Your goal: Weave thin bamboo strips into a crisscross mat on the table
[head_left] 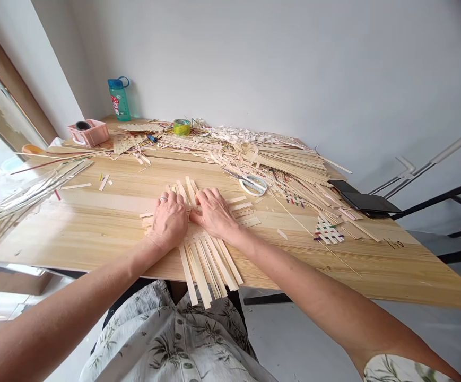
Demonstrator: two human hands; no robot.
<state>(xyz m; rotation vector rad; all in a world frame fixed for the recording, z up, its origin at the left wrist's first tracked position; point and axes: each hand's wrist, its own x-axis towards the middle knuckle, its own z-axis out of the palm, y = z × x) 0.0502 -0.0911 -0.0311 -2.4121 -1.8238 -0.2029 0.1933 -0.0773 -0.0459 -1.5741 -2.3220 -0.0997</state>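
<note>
Strips of pale, flat material cross one another in a woven piece [212,260] that lies near the front edge of the counter [95,228], directly below both of the person's hands. Its loose ends fan out on several sides, and the nearest ones reach past the counter's edge, over the patterned shirt [182,339]. The left hand [170,220], with a ring [164,199] on one finger, lies palm down on the left part of the weave, its fingers bent toward the far side. The right hand [214,212] rests on the weave just beside it, fingers also bent, its thumb close to the left hand. The palms and fingertips are hidden, so I cannot tell whether either grip is clenched on a strip or only presses from above.

Beyond the hands, a pair of white-handled scissors [253,184] lies beside a wide, untidy pile of strips [289,162]. To the right are a small checked weave [329,229] with coloured strips and, farther back, a black flat object [369,202]. A loose bundle [43,183] of strips lies at the left. Toward the back stand a yellow-green tape roll [181,127], a pink bin [97,135] holding a dark roll [83,126], and a teal bottle [119,101] with a blue lid.
</note>
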